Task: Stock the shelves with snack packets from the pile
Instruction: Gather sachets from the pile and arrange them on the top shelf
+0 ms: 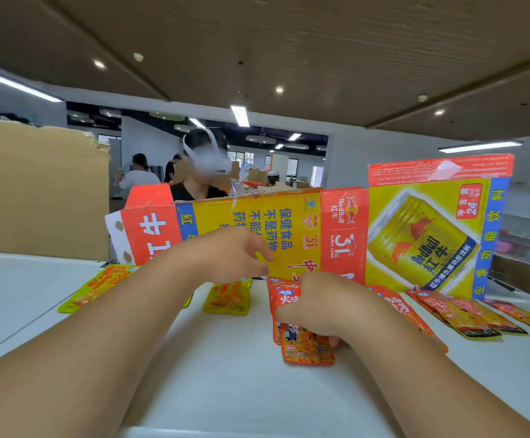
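My right hand [312, 306] grips a small stack of orange snack packets [306, 347] standing on the white shelf top [225, 374], fingers curled over their upper part. My left hand [235, 256] hovers just above a yellow packet [227, 300], fingers loosely bent and holding nothing. Another yellow packet [96, 287] lies to the left, partly hidden by my left forearm. More orange packets [466, 314] lie flat in a row at the right.
A flattened red-and-yellow Red Bull carton [352, 229] stands upright as a wall behind the packets. A brown cardboard sheet [36, 191] stands at the left. A person wearing a headset [205, 165] is behind the carton. Shelves with goods [529, 241] are at far right.
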Available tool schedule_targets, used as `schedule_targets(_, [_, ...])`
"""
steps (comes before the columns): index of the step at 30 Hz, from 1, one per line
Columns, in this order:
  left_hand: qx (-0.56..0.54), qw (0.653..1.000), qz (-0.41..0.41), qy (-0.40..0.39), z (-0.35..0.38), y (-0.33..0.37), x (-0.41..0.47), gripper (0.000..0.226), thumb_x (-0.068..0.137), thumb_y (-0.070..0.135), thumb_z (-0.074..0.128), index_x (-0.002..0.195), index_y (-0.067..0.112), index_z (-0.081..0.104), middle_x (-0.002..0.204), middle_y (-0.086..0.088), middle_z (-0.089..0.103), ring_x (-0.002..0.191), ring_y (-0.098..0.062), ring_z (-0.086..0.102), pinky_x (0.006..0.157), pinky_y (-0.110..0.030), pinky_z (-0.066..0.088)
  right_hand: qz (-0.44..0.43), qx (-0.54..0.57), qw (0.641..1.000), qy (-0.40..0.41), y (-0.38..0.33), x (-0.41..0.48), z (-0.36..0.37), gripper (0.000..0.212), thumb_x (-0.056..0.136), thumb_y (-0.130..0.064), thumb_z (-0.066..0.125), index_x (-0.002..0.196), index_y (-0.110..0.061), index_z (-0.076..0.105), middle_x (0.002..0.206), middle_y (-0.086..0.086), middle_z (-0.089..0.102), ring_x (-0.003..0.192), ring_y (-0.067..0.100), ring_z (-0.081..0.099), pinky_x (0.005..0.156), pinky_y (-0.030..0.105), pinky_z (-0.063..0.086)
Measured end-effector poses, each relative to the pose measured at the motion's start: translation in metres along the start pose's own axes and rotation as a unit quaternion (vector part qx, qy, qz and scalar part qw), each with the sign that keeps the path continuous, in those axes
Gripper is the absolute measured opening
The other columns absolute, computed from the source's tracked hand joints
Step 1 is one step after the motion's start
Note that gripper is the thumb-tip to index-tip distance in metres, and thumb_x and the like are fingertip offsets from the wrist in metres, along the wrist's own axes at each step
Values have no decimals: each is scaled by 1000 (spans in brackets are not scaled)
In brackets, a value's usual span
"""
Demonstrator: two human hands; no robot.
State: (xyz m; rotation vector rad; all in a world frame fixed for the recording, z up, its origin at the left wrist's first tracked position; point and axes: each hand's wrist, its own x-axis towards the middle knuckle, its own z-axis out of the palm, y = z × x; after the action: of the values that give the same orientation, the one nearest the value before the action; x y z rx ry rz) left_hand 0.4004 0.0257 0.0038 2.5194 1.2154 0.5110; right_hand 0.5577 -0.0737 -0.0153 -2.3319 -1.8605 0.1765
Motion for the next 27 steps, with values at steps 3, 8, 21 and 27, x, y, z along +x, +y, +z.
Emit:
schedule_targets(3, [9, 1000, -2, -5, -1, 2, -3, 28, 94, 44, 65, 121, 42, 68, 114, 15, 67, 101, -13, 65, 89, -33, 56, 5, -9, 1000, 2, -2, -1, 1, 41, 81, -56, 63, 100, -20, 59, 93, 2, 66, 75, 22, 66, 76, 37, 60])
schedule_targets(8, [17, 1000, -1, -12, -1, 3, -3, 29, 94, 45, 64, 123, 43, 67, 114, 15, 67, 103, -12, 64, 89, -30, 54, 4, -20, 1000, 2, -3, 0, 3, 42, 83, -55, 62, 101, -17, 59, 92, 3, 66, 73, 22, 64, 76, 35, 60])
schedule_targets(21, [19, 1000, -9, -18, -1, 4, -3, 30, 95, 46, 64, 125, 44, 66, 114, 15, 66, 107, -14, 63, 93, -33, 54, 2, -28, 1000, -1, -5, 4, 4, 43, 85, -57, 61, 103, -17, 58, 92, 2, 63, 73, 20, 62, 77, 36, 59])
schedule_targets(27, [18, 1000, -9, -18, 1, 3, -3, 31, 95, 47, 65, 126, 44, 65, 114, 14, 66, 106, -13, 62, 83, -27, 50, 2, -41, 999, -1, -3, 7, 7, 38, 86, -57, 60, 82, -20, 51, 83, 0, 60, 62, 16, 57, 73, 33, 58])
